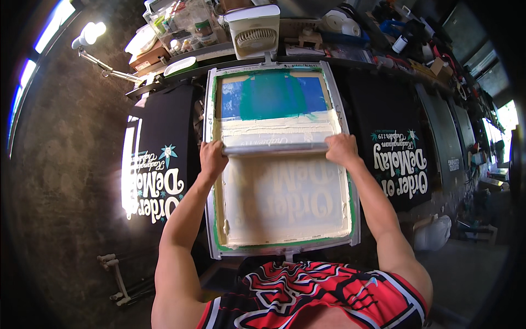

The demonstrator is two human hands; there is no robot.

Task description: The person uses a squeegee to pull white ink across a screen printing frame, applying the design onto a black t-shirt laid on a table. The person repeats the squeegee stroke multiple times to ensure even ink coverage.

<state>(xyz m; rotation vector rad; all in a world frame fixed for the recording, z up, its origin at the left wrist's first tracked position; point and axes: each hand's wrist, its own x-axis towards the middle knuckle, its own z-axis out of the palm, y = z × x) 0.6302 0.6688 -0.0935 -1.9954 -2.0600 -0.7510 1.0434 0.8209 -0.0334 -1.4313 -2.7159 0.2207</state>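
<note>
A silkscreen frame [210, 219] with a metal border lies in front of me. Across its mesh runs a long squeegee [276, 148], gripped at both ends. My left hand [213, 159] is closed around the left end, and my right hand [342, 150] around the right end. Just beyond the squeegee, thick cream ink [274, 126] lies in a band over the screen. On the near side, pale lettering shows through the cream-coated mesh [285, 197]. Blue and teal film [274, 96] covers the far part of the screen. The squeegee's blade edge is hidden from view.
Black printed shirts lie on boards either side: a left shirt [159, 137] and a right shirt [392, 137]. A white fan [255, 33] stands behind the frame on a cluttered shelf. A lit lamp [90, 34] on a jointed arm is at the far left.
</note>
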